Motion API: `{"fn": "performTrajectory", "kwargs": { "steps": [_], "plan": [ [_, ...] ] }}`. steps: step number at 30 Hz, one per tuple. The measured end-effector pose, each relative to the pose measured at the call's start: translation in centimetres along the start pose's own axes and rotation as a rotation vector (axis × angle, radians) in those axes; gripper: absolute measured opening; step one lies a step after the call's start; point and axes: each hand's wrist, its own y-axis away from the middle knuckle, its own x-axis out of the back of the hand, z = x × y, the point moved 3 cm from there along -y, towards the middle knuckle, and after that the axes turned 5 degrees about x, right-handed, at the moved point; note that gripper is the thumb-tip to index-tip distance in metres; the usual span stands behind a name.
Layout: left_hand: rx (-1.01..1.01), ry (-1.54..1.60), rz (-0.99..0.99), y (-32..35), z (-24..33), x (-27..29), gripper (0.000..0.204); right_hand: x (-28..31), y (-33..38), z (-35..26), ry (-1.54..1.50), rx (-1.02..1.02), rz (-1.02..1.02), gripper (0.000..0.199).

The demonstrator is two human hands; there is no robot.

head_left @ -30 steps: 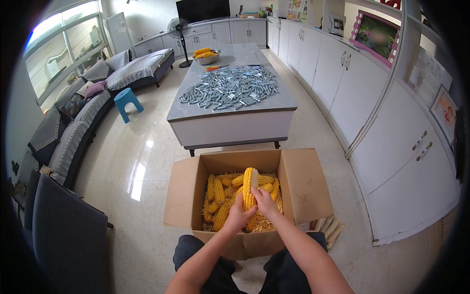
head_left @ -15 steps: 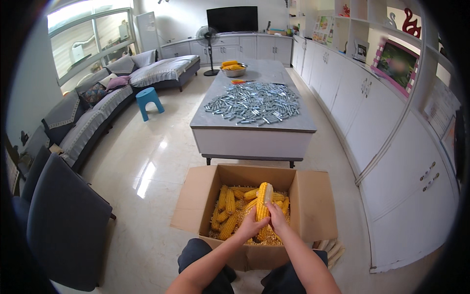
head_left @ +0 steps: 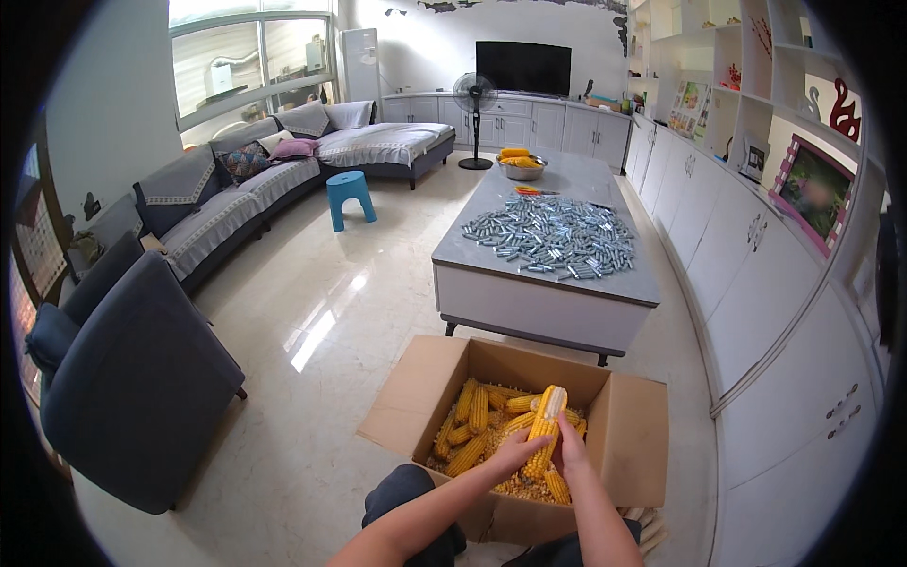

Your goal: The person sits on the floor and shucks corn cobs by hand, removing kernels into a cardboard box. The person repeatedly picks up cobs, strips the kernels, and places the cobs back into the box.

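Between both my hands is a yellow corn cob (head_left: 545, 430), tilted with its top end pointing away from me. A pale strip without kernels shows along its upper part. My left hand (head_left: 516, 451) is closed round its lower left side, and my right hand (head_left: 571, 448) grips it from the right. The cob is above an open cardboard box (head_left: 406, 395). Inside the box lie several whole corn cobs (head_left: 478, 409) and many loose kernels (head_left: 521, 487), partly hidden by my hands and forearms.
Beyond the box stands a grey table (head_left: 463, 255) bearing many small metallic cylinders (head_left: 557, 236) and a metal bowl (head_left: 521, 170) of corn. Pale bare cobs (head_left: 652, 527) lie on the floor right of the box. A dark chair (head_left: 151, 378) and blue stool (head_left: 350, 200) stand left.
The view has swung left, so the room appears shifted right. Both hands still hold the cob, and its pale bare strip now looks longer and turned more toward me.
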Motion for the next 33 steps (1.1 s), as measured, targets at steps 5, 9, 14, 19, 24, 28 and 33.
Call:
{"fn": "performTrajectory", "kwargs": {
  "steps": [5, 9, 14, 19, 24, 28, 33],
  "plan": [
    [0.129, 0.159, 0.012, 0.4, 0.2, -0.6, 0.044, 1.2, -0.5, 1.1, 0.026, -0.081, 0.01, 0.038],
    [0.139, 0.099, -0.013, -0.7, -1.1, 0.6, 0.045, 0.1, 0.0, 0.5, 0.024, -0.078, -0.028, 0.039],
    [-0.06, -0.167, 0.02, 0.1, -0.8, -0.4, 0.046, 2.2, -1.0, 2.0, 0.021, -0.017, 0.06, 0.038],
    [-0.068, -0.095, -0.008, 0.1, -0.8, -0.9, 0.045, 2.0, -1.0, 1.6, 0.093, 0.01, 0.093, 0.037],
    [-0.073, -0.14, 0.057, -0.5, -1.1, -0.3, 0.048, 1.6, -0.5, 1.7, 0.107, 0.021, 0.066, 0.031],
    [-0.154, -0.304, 0.084, -0.3, -1.1, -0.3, 0.052, 1.9, -0.3, 1.6, 0.169, 0.04, 0.129, 0.032],
    [-0.172, -0.329, 0.104, -0.6, -1.4, 0.0, 0.056, 1.3, -0.5, 1.4, 0.108, 0.018, 0.111, 0.033]
  ]
}}
